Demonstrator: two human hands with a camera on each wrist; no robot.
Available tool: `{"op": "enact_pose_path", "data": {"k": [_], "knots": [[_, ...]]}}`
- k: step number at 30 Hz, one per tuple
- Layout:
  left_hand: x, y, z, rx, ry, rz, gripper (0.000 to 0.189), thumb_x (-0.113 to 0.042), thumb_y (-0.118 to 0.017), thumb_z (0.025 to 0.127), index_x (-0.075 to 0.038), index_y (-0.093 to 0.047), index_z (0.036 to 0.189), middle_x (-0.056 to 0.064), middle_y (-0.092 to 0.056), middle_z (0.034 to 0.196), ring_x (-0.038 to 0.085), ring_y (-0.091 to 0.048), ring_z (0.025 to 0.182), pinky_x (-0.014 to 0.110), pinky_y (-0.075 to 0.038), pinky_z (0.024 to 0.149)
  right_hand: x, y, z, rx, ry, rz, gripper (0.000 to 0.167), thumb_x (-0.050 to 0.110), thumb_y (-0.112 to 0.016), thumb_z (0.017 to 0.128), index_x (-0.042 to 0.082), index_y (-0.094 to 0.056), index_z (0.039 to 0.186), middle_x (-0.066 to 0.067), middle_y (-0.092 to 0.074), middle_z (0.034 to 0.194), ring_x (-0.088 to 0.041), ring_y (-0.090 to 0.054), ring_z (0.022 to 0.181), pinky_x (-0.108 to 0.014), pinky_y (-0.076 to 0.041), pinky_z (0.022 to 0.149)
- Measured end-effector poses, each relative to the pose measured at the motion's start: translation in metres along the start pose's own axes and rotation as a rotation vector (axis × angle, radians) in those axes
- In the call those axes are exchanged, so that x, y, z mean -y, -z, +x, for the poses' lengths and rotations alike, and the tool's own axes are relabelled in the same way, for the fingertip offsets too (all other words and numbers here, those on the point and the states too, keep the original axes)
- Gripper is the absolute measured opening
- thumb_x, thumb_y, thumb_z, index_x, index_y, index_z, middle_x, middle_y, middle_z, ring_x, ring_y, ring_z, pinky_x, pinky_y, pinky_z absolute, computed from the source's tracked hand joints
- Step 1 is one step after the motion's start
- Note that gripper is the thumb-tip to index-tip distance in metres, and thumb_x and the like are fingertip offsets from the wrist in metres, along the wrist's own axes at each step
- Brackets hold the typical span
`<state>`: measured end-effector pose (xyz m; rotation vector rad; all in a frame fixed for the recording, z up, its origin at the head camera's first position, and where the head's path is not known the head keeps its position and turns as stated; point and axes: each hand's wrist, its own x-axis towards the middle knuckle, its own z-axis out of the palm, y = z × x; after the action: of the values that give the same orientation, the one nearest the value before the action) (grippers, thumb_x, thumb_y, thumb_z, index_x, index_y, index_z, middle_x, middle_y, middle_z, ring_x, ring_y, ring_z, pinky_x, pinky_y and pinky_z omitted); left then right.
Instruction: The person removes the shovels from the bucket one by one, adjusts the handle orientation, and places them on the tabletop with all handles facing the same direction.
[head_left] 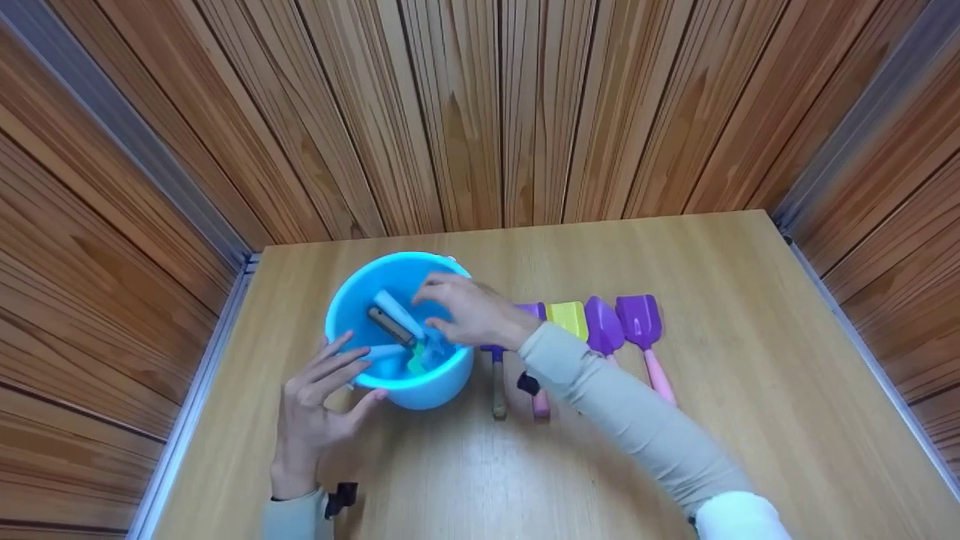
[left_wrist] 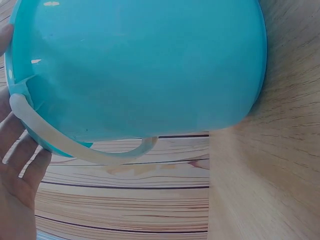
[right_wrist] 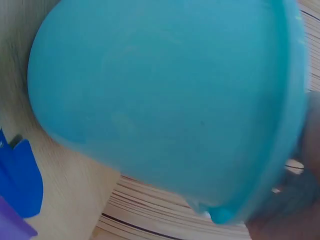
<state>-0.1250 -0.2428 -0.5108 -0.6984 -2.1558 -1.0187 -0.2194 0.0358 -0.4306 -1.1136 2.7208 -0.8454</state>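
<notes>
A light-blue bucket [head_left: 427,394] stands on the table, holding a light-blue handle [head_left: 397,313], a dark brown handle [head_left: 390,327] and a green piece [head_left: 416,358]. My left hand [head_left: 319,401] is at its near-left rim, fingers spread over the edge and thumb apart. In the left wrist view, a white bail [left_wrist: 70,150] hangs off the bucket's side. Over the bucket's right part is my right hand [head_left: 469,307], fingers bent, with a gap between them and the thumb and nothing visible in it. Blur covers that hand in the right wrist view.
Right of the bucket lies a row of toy digging tools: a purple shovel [head_left: 640,319] with a pink handle, a purple trowel [head_left: 604,326], a yellow blade [head_left: 568,319] and a blue blade [right_wrist: 22,177]. My right forearm crosses over some of them. Wood-plank walls [head_left: 480,112] enclose the table.
</notes>
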Motion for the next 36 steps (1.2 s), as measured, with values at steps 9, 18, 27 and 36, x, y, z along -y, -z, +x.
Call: {"op": "enact_pose_path", "data": {"k": [9, 18, 27, 36], "knots": [[0.001, -0.001, 0.001, 0.002, -0.022, -0.002, 0.055, -0.013, -0.102, 0.065, -0.013, -0.084, 0.117, 0.000, -0.080, 0.124, 0.030, -0.067, 0.135, 0.037, -0.045, 0.119, 0.007, -0.023, 0.030, 0.151, 0.092, -0.136, 0.035, 0.019, -0.074, 0.102, 0.015, -0.073, 0.136, -0.003, -0.071, 0.130, -0.020, -0.065, 0.125, -0.046, -0.047, 0.124], [-0.001, 0.001, 0.002, 0.001, 0.007, -0.015, 0.056, -0.011, -0.102, 0.065, -0.014, -0.084, 0.117, -0.001, -0.080, 0.123, 0.029, -0.067, 0.135, 0.036, -0.043, 0.121, 0.013, -0.033, 0.043, 0.267, 0.143, -0.352, 0.036, 0.026, -0.075, 0.100, 0.018, -0.075, 0.135, 0.001, -0.074, 0.130, -0.018, -0.067, 0.112, -0.035, -0.053, 0.116], [-0.002, -0.001, 0.002, 0.010, 0.028, -0.006, 0.057, -0.015, -0.102, 0.067, -0.020, -0.083, 0.121, 0.000, -0.080, 0.124, 0.028, -0.067, 0.135, 0.033, -0.043, 0.120, 0.017, -0.038, 0.042, 0.189, 0.183, -0.815, 0.070, 0.044, -0.076, 0.097, 0.027, -0.051, 0.160, 0.000, -0.072, 0.138, -0.022, -0.057, 0.127, -0.034, -0.049, 0.118], [-0.001, 0.000, 0.003, 0.005, 0.017, 0.001, 0.056, -0.016, -0.102, 0.067, -0.019, -0.084, 0.119, 0.002, -0.081, 0.122, 0.029, -0.068, 0.134, 0.038, -0.043, 0.122, 0.031, -0.044, 0.045, 0.319, 0.045, -1.072, 0.038, 0.050, -0.077, 0.093, 0.032, -0.079, 0.126, 0.009, -0.080, 0.117, -0.018, -0.064, 0.129, -0.049, -0.026, 0.135]]}}
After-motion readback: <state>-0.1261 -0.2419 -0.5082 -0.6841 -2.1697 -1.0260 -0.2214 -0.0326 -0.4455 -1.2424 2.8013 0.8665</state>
